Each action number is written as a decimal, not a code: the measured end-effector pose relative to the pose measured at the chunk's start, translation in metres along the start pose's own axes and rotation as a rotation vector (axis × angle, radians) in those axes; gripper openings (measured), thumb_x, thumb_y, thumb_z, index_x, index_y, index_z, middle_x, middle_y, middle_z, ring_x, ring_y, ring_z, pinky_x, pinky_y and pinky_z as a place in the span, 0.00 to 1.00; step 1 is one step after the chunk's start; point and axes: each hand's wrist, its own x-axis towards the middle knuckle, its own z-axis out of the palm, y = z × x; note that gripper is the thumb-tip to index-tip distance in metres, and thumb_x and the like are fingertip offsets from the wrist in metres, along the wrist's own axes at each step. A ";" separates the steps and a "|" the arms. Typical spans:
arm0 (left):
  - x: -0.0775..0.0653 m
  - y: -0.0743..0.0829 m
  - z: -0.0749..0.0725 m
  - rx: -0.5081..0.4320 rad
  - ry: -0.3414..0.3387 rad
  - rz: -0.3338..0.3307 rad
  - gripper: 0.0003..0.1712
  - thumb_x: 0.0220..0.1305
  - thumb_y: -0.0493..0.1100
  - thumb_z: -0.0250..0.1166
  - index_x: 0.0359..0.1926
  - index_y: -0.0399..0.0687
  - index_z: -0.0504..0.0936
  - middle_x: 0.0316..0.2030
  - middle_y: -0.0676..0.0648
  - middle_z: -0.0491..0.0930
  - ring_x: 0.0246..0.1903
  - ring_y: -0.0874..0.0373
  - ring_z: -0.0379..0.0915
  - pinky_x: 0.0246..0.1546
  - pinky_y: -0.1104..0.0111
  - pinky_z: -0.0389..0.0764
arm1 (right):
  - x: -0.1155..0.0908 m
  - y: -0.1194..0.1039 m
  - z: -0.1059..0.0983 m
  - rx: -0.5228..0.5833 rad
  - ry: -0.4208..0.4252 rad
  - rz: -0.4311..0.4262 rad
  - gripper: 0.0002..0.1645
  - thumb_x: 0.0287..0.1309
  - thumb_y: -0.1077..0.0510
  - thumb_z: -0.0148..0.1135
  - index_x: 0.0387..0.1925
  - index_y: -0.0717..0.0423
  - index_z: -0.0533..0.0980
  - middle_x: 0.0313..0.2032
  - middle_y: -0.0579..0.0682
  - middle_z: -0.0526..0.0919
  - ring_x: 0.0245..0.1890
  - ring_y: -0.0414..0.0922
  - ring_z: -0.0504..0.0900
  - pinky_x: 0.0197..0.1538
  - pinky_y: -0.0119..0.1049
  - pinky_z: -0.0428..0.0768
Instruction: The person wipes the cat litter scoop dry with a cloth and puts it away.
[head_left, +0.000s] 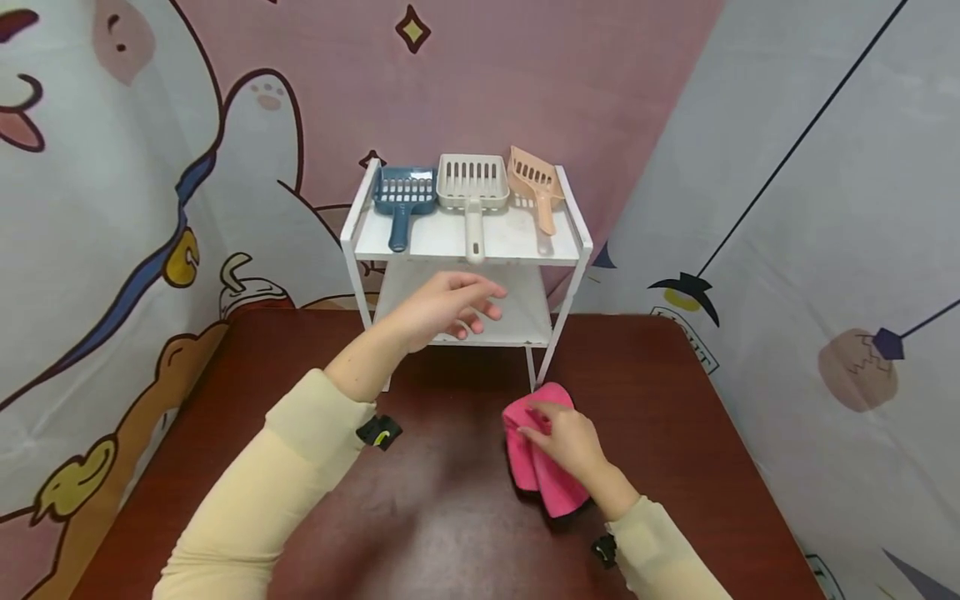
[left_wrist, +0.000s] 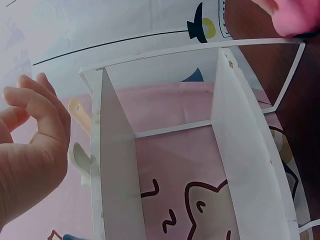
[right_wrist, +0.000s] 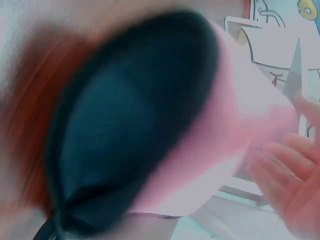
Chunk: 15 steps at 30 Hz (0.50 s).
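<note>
My left hand [head_left: 448, 310] hovers in front of the small white shelf [head_left: 525, 333], fingers loosely bent with nothing in them. In the left wrist view that hand [left_wrist: 35, 130] appears beside the shelf's upper board. Low on the right, my right hand [head_left: 572, 442] pinches a pink cloth [head_left: 551, 479] between thumb and fingers, over the table near a shelf leg. Seen from the right wrist, a blurred dark side [right_wrist: 130, 110] of the cloth, edged in black, faces the camera, with pink beyond it.
On the shelf's top board lie three slotted litter scoops: a blue one [head_left: 401, 221], a white one [head_left: 474, 217] and a peach one [head_left: 542, 196]. The shelf stands toward the back of a dark red-brown table [head_left: 360, 517]. Printed curtains [head_left: 787, 208] hang around it.
</note>
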 end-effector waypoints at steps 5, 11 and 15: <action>-0.009 -0.010 -0.005 0.032 -0.021 0.012 0.19 0.69 0.49 0.50 0.54 0.45 0.75 0.40 0.43 0.77 0.29 0.58 0.72 0.28 0.73 0.74 | -0.001 -0.003 -0.005 -0.013 -0.089 0.049 0.29 0.45 0.41 0.69 0.46 0.53 0.80 0.34 0.49 0.86 0.34 0.45 0.84 0.35 0.41 0.81; -0.020 -0.033 -0.014 0.056 0.002 -0.028 0.20 0.69 0.51 0.51 0.54 0.45 0.75 0.38 0.47 0.77 0.29 0.59 0.71 0.30 0.73 0.75 | 0.002 0.008 -0.018 -0.047 -0.033 0.053 0.28 0.47 0.41 0.68 0.46 0.54 0.80 0.43 0.53 0.85 0.42 0.49 0.83 0.38 0.46 0.82; -0.025 -0.049 -0.023 0.062 0.028 -0.052 0.21 0.68 0.52 0.52 0.54 0.45 0.74 0.38 0.48 0.76 0.29 0.59 0.71 0.31 0.72 0.75 | 0.007 0.015 -0.026 -0.053 -0.015 0.061 0.28 0.48 0.41 0.66 0.47 0.54 0.80 0.45 0.54 0.84 0.43 0.50 0.83 0.38 0.47 0.81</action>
